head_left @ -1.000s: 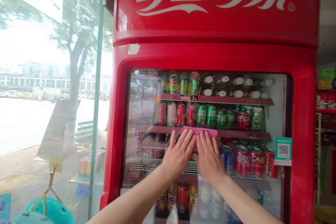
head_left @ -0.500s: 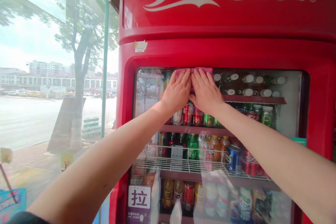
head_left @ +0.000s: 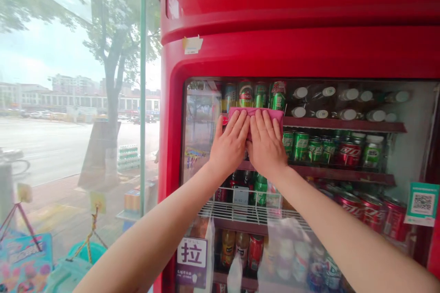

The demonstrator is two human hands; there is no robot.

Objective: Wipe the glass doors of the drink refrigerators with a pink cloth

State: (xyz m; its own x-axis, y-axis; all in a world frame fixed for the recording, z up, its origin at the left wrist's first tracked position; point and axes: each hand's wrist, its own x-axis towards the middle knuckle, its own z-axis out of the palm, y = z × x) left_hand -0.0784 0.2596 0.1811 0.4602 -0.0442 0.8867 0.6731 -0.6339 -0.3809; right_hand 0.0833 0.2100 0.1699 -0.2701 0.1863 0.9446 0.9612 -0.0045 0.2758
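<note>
My left hand (head_left: 228, 144) and right hand (head_left: 268, 146), fingers straight and grip not curled round anything, press the pink cloth (head_left: 280, 115) high on the glass door (head_left: 201, 132), presumably so it lies flat

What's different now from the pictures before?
The left hand and right hand slid the pink cloth up the glass to its top edge, then partway back down, about level with the top shelf's edge. Both hands are still flat on the cloth; nothing was let go. The visible drinks stayed in place.
</note>
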